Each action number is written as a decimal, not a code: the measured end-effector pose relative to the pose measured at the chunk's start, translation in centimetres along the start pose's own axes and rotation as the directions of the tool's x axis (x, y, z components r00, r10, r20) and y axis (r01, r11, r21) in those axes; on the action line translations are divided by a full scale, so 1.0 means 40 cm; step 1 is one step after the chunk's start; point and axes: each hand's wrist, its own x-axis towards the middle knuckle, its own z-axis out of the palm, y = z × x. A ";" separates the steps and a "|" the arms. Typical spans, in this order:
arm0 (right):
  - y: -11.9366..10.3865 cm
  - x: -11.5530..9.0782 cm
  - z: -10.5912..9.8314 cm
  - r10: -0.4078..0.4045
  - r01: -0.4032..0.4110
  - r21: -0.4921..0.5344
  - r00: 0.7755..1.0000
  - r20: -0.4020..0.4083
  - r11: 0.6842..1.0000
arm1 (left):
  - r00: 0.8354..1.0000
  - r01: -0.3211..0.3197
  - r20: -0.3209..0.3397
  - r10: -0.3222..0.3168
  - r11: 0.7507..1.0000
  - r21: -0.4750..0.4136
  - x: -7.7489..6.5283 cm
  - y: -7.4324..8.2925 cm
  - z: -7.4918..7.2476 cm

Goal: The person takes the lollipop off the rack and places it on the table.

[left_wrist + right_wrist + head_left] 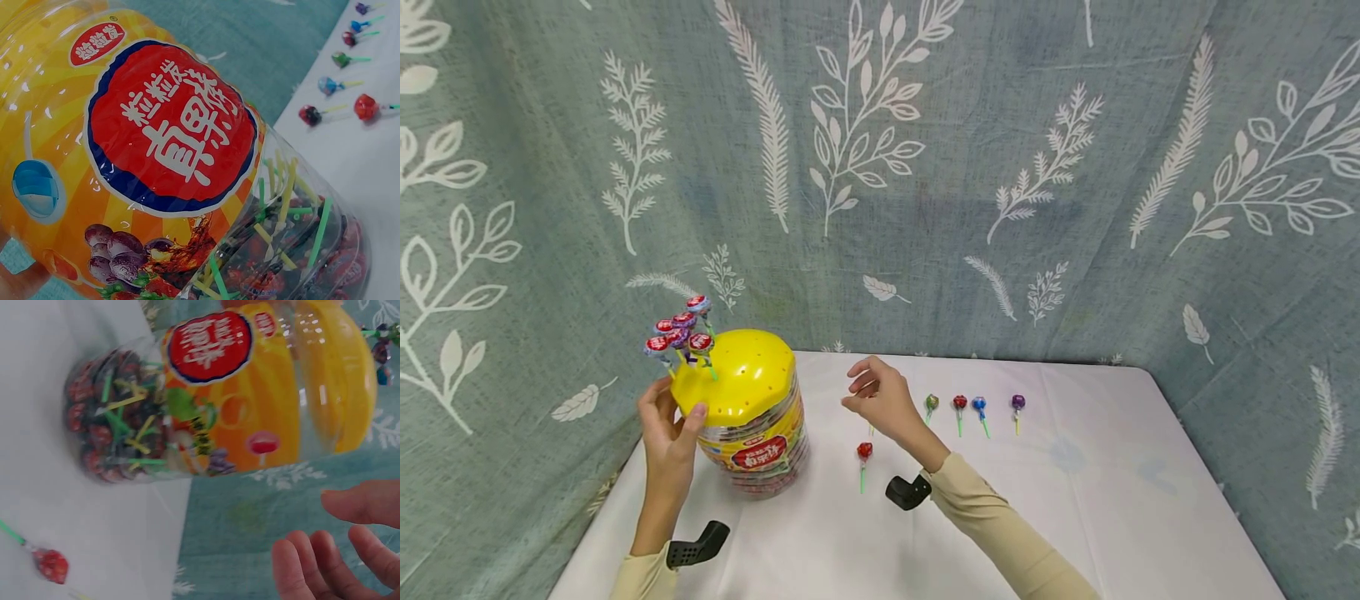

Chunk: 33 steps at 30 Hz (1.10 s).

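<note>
A clear jar (767, 458) with a yellow lid (745, 375) stands on the left part of the table, a red and yellow label round it. Several lollipops (678, 337) stick up from holes in the lid's left side. My left hand (668, 442) grips the jar at the lid's near left edge, thumb on the rim, fingers round the side. To the right of the jar, my right hand (883, 400) hovers over the table, fingers loosely bent and nothing in them, as the right wrist view also shows. Below it lies a red lollipop (865, 451) with a green stick.
Right of my right hand, a row holds a green lollipop (932, 402), a red one, a blue one and a purple lollipop (1018, 402). Through the jar's lower wall more lollipops (275, 250) show. A patterned curtain (925, 250) hangs behind the white table (1037, 517).
</note>
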 end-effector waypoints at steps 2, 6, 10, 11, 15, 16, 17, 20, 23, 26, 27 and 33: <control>-0.020 0.004 -0.003 -0.020 0.020 0.005 1.000 0.010 1.000 | 1.000 -0.002 0.000 0.002 1.000 -0.005 0.000 0.000 0.000; -0.060 0.011 -0.007 -0.058 0.058 0.018 0.998 0.029 0.998 | 1.000 0.002 -0.002 -0.002 1.000 0.006 0.000 0.003 0.001; -0.095 0.018 -0.007 -0.091 0.090 0.036 0.995 0.044 0.995 | 1.000 0.004 0.000 -0.004 1.000 0.025 0.000 0.004 0.000; -0.103 0.019 -0.006 -0.100 0.098 0.042 0.994 0.045 0.994 | 1.000 0.004 0.001 -0.004 1.000 0.026 0.000 0.004 0.000; -0.139 0.022 -0.004 -0.131 0.128 0.062 0.990 0.052 0.990 | 1.000 -0.002 0.005 0.002 1.000 0.022 0.001 0.003 -0.001; -0.149 0.022 -0.004 -0.138 0.134 0.069 0.989 0.055 0.989 | 1.000 -0.003 0.004 0.003 1.000 0.021 0.001 0.002 -0.002; -0.160 0.021 -0.004 -0.147 0.142 0.078 0.987 0.059 0.987 | 1.000 -0.004 0.005 0.003 1.000 0.021 0.000 0.001 -0.002; -0.209 0.012 -0.007 -0.166 0.159 0.095 0.983 0.072 0.983 | 1.000 -0.005 0.006 0.005 1.000 0.016 -0.001 -0.001 -0.004; -0.245 0.010 -0.005 -0.186 0.178 0.093 0.979 0.081 0.980 | 1.000 -0.004 0.008 0.004 1.000 0.019 -0.002 -0.003 -0.006; -0.245 0.026 0.009 -0.199 0.192 0.079 0.976 0.090 0.978 | 1.000 -0.005 0.008 0.004 1.000 0.021 -0.002 -0.004 -0.007; -0.244 0.032 0.015 -0.206 0.200 0.078 0.974 0.091 0.977 | 1.000 -0.006 0.009 0.005 1.000 0.026 -0.002 -0.004 -0.008; -0.250 0.063 0.049 -0.269 0.260 0.095 0.958 0.098 0.961 | 1.000 -0.013 0.016 0.013 1.000 0.022 -0.001 -0.004 -0.007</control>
